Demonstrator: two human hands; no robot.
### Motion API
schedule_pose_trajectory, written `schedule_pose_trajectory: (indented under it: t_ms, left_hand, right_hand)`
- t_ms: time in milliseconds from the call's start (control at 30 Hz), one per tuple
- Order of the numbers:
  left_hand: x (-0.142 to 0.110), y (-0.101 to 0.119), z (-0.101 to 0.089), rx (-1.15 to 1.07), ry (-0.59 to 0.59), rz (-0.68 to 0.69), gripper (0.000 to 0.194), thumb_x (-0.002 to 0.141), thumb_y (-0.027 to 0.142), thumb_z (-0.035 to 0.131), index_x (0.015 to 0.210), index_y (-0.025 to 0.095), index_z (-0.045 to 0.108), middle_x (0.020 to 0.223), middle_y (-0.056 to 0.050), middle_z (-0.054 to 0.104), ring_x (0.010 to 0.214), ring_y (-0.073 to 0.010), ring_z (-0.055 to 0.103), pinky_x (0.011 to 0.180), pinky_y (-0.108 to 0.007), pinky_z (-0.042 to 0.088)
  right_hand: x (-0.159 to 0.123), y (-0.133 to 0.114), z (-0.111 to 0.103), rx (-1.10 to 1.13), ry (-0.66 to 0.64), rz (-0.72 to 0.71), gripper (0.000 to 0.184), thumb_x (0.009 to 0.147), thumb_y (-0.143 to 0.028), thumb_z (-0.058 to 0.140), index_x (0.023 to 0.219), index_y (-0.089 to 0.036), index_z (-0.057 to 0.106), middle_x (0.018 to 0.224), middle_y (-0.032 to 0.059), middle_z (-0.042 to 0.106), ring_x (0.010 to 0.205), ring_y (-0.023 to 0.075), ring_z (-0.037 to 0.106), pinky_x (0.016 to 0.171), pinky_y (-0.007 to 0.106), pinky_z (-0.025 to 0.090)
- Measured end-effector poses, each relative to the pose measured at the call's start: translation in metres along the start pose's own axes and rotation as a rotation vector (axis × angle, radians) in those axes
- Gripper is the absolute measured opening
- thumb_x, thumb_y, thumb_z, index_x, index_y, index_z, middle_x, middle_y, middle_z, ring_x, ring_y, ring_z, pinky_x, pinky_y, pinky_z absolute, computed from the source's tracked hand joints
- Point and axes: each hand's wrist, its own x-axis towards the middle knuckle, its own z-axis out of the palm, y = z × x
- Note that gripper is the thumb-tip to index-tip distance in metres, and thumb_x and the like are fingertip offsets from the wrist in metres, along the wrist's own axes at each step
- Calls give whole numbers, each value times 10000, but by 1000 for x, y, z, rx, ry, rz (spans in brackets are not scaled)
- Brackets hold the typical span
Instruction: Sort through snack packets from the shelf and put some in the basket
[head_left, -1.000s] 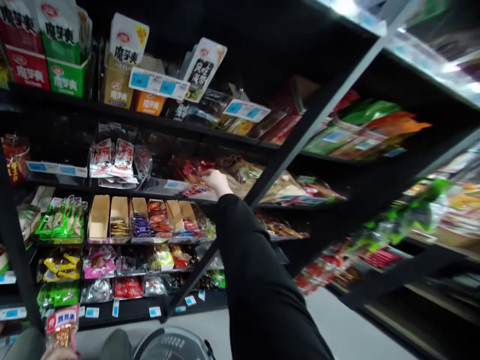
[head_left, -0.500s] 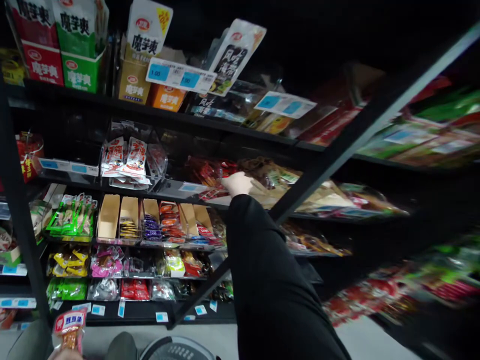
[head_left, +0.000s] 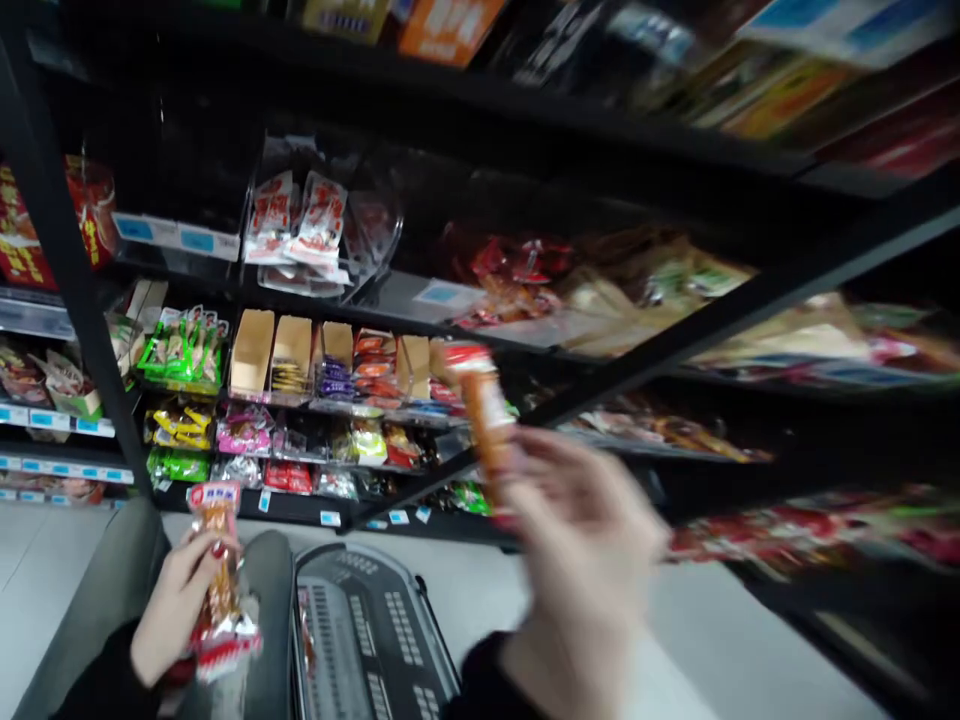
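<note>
My left hand (head_left: 176,595) is closed around a clear snack packet (head_left: 219,590) with brown contents and red-and-white ends, held low over my knees. In front of the shelves, my right hand (head_left: 585,540) pinches a slim snack packet (head_left: 484,420), orange-brown with a red top edge. Motion blurs the right hand and its packet, so the print cannot be read. Beyond that hand, red snack packets (head_left: 517,275) lie on the middle shelf, beside brown paper-like packs (head_left: 637,285).
A grey shopping basket (head_left: 360,620) stands on the floor to the right of my knees. Cardboard boxes (head_left: 252,350) with small packets line a lower shelf. A dark diagonal bar (head_left: 652,360) crosses the shelf front. White packets (head_left: 300,225) sit in a clear bin.
My right hand has drawn back from the middle shelf with a slim packet. The view has tipped downward, and my left hand with its packet now shows more fully.
</note>
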Motion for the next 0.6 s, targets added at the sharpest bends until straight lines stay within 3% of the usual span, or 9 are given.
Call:
schedule_pose_trajectory:
  t_ms: [33,100,200,300,400,500,600]
  left_hand:
    - [2,10,3,7,19,48,398,840,497,416,877,214,693,995,-86,643,963,-259,570,891,-387,433]
    - [5,26,9,22,55,128,421,858,497,385,916,213,690,1024,-86,648,1057,-269,522,982,-423,357]
    - [7,41,15,15,52,230,429,860,505,391,949,210,690,1067,-79,651,1121,-270,470,1044,-429,276]
    - [5,45,18,-72,27,246,397,844,486,455,987,189,675,1095,-92,619,1089,-263,483,967,-377,368]
    - [3,42,20,-104,14,193,356,852,441,471,948,166,676,1052,-96,607,1019,-235,502,928,-338,393]
    - [0,37,19,-104,20,179,366,857,452,459,943,172,680,1073,-90,598,1043,-231,492,955,-334,371]
    - [-4,33,16,-115,67,205,457,841,539,422,974,186,680,1104,-85,600,1071,-247,495,959,-347,368]
  right_hand:
    - [-40,-6,13,74,-27,51,329,723,-331,598,1032,-217,588,976,113,666,666,210,631,466,332,497]
    - [-106,-20,39,93,-131,77,371,765,-265,555,1132,-245,512,1105,116,627,913,250,635,715,423,546]
    - [-164,-38,61,55,-162,-15,375,774,-198,546,1126,-299,464,1148,109,592,1048,280,585,871,504,491]
    - [-186,-45,66,23,-220,-107,403,783,-179,533,1147,-325,441,1143,114,581,1036,311,580,857,557,468]
    - [-194,-45,65,-3,-292,-97,416,798,-198,530,1188,-308,436,1165,136,559,1076,330,549,888,584,438]
    - [-195,-46,64,20,-355,0,371,795,-228,534,1157,-292,487,1171,135,558,1101,327,528,938,580,411]
    - [-187,-44,59,231,-545,238,296,779,-268,535,1074,-284,544,1075,100,613,983,285,588,877,505,475]
